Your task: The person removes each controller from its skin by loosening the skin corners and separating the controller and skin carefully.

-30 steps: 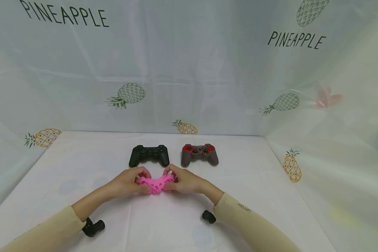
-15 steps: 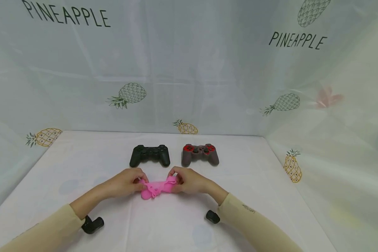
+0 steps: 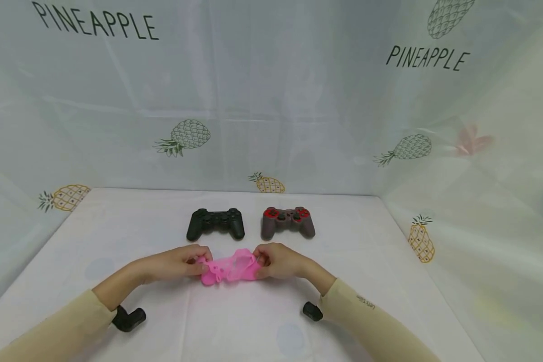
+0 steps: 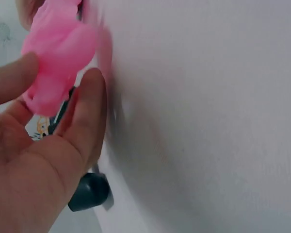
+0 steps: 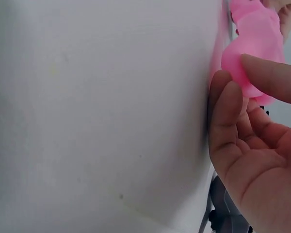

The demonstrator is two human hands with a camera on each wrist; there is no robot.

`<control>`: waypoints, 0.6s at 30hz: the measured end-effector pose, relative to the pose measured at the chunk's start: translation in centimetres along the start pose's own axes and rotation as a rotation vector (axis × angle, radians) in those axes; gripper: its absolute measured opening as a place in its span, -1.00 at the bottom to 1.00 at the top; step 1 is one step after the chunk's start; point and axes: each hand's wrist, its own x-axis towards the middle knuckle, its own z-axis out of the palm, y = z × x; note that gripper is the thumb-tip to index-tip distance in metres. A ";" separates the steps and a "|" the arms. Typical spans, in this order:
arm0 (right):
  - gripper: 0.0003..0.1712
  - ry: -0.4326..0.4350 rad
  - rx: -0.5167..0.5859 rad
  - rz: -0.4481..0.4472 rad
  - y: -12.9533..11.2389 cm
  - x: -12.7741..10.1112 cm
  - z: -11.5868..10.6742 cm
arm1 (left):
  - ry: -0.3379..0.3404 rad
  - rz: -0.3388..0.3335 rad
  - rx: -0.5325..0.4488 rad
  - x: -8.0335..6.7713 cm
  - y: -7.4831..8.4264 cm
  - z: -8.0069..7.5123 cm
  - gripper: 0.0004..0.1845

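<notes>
Both hands pinch a pink cover (image 3: 230,267), a soft silicone skin with holes, and hold it stretched between them just above the table (image 3: 366,261), near its front middle. The left hand (image 3: 174,262) grips the cover's left end between thumb and curled fingers; the left wrist view shows the thumb (image 4: 87,116) and a finger pressing the pink material (image 4: 58,53) from either side. The right hand (image 3: 278,260) grips the right end in the same way; the right wrist view shows a fingertip (image 5: 269,77) laid on the cover (image 5: 254,43) with the other fingers curled beneath it. Each forearm wears a beige sleeve (image 3: 371,322), and a small black camera mount (image 3: 127,318) sits under the left wrist, another (image 3: 312,311) under the right. Behind the hands, apart from them, lie two gamepads side by side: a black pad (image 3: 215,223) on the left and a grey pad (image 3: 287,221) with red buttons on the right. A pale cloth printed with pineapples (image 3: 183,136) and the word PINEAPPLE forms the backdrop.
</notes>
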 end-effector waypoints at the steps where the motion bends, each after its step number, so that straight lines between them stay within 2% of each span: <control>1: -0.74 0.005 -0.002 0.003 0.0 0.0 0.1 | 0.013 -0.024 -0.023 0.1 0.0 0.2 -0.88; 4: -0.75 0.046 0.007 0.022 0.2 0.1 0.2 | 0.090 -0.073 -0.079 0.4 0.1 0.8 -0.84; 9: -0.77 0.166 0.083 0.061 0.2 0.2 0.5 | 0.297 -0.058 -0.134 1.1 0.5 1.7 -0.74; 12: -0.83 0.223 0.158 0.056 -0.2 0.2 0.7 | 0.403 -0.032 -0.242 1.4 0.8 2.0 -0.59; 15: -0.83 0.252 0.281 0.050 -0.8 0.2 0.8 | 0.506 -0.027 -0.331 1.7 1.3 2.2 -0.47; 18: -0.76 0.270 0.394 0.058 -1.2 0.3 1.0 | 0.605 -0.022 -0.353 1.8 1.6 2.4 -0.52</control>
